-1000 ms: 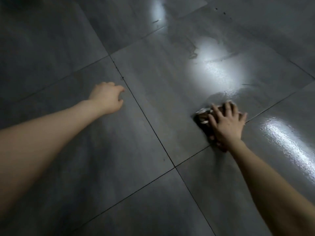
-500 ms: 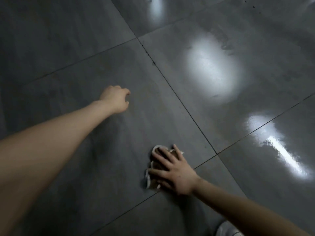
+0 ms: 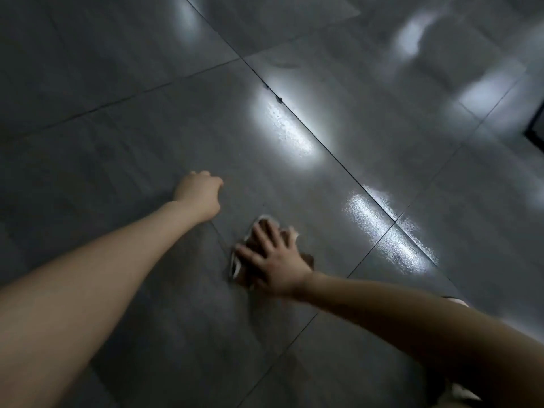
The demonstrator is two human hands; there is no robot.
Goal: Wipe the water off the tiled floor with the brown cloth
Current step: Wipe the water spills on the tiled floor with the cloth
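A crumpled brown cloth [image 3: 248, 267] with pale edges lies on the dark grey tiled floor [image 3: 147, 136]. My right hand [image 3: 275, 260] presses flat on the cloth with fingers spread, covering most of it. To the upper left of the cloth, my left hand [image 3: 201, 195] rests on the floor, its fingers curled under and nothing in it. Wet, shiny patches [image 3: 385, 234] glisten on the tiles to the right of the cloth and along the grout line [image 3: 291, 128] farther up.
Dark grout lines cross the floor diagonally. A dark edge or frame [image 3: 537, 128] shows at the far right. Something pale [image 3: 462, 391] sits at the bottom right beside my right arm.
My right hand has swept the cloth from the wet tile on the right toward the left and nearer to me, close to my left hand. The view has shifted to the right.
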